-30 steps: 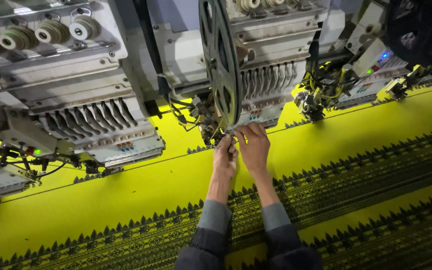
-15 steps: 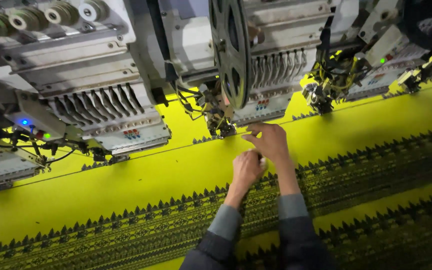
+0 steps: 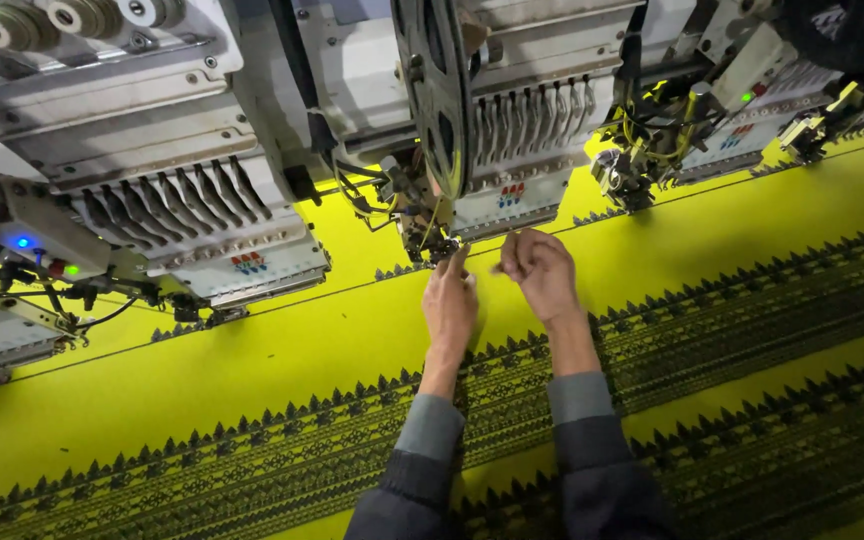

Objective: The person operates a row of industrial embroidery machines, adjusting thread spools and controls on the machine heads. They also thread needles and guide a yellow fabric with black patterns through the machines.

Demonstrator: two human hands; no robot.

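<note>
Yellow fabric (image 3: 252, 370) is lying flat across the whole lower field, running from 9 o'clock to 3 o'clock. Dark embroidered bands (image 3: 752, 330) with pointed edging are crossing it in long diagonal rows toward 4 o'clock.

Row of embroidery machine heads (image 3: 182, 150) is filling the top of the view, 10 through 2 o'clock. The middle head (image 3: 512, 130) is sitting at 12 o'clock, a dark spoked reel (image 3: 432, 90) mounted on its left flank. Small blue and green lights (image 3: 44, 256) are glowing at 9 o'clock.

Both forearms are reaching up from 6 o'clock in dark sleeves with grey cuffs (image 3: 432, 425), roughly parallel, wrists straight.

Left hand (image 3: 449, 300) is extending toward 12 o'clock, back of hand up, fingers (image 3: 459, 262) drawn together and pointing into the needle assembly (image 3: 430, 240) under the middle head. Fingertips are just at that assembly; cannot tell whether they are pinching anything.

Right hand (image 3: 542, 270) is hovering just beside the left, at its 2 o'clock, curled with knuckles up. Thumb and forefinger are closing together at the hand's left edge, apparently pinching something thin, possibly thread; too fine to confirm. Hands are near each other, not touching.

Needle assembly is sitting just above the plain yellow strip, at 11 o'clock from the left hand.
</note>
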